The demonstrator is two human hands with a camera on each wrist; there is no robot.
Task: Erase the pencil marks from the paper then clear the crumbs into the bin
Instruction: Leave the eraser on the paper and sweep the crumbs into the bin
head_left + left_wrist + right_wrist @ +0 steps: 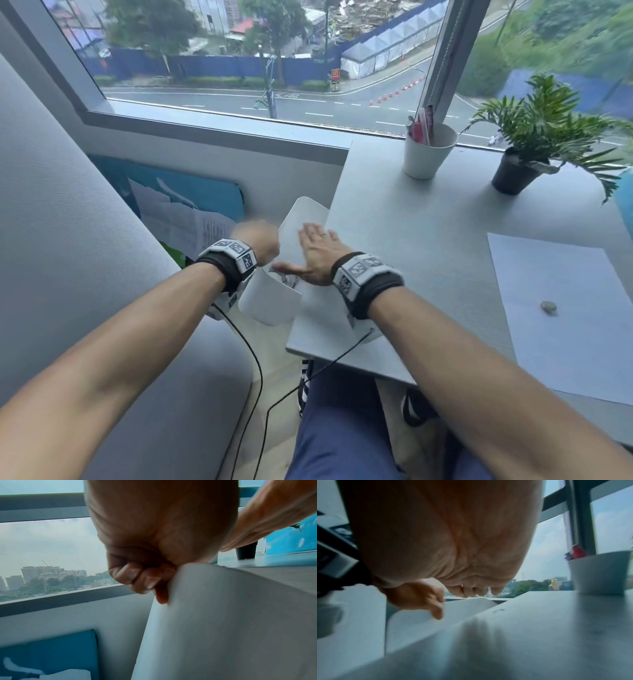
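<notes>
Left hand [154, 540] fingers [132, 574] are pinching the edge of a white paper sheet [223, 622], which is curling and hanging off the left edge of the surface [428, 240]. Right hand [320, 251] fingers [467, 589] are lying straight and spread, palm down over the same sheet at the surface edge, holding nothing. Sheet is showing some dark pencil marks [289, 279] near the right thumb. A second paper [565, 308] is lying flat to the right, with a small greyish eraser lump [548, 306] sitting on it. White cup [428, 154] and potted plant [534, 137] are standing near the window.
</notes>
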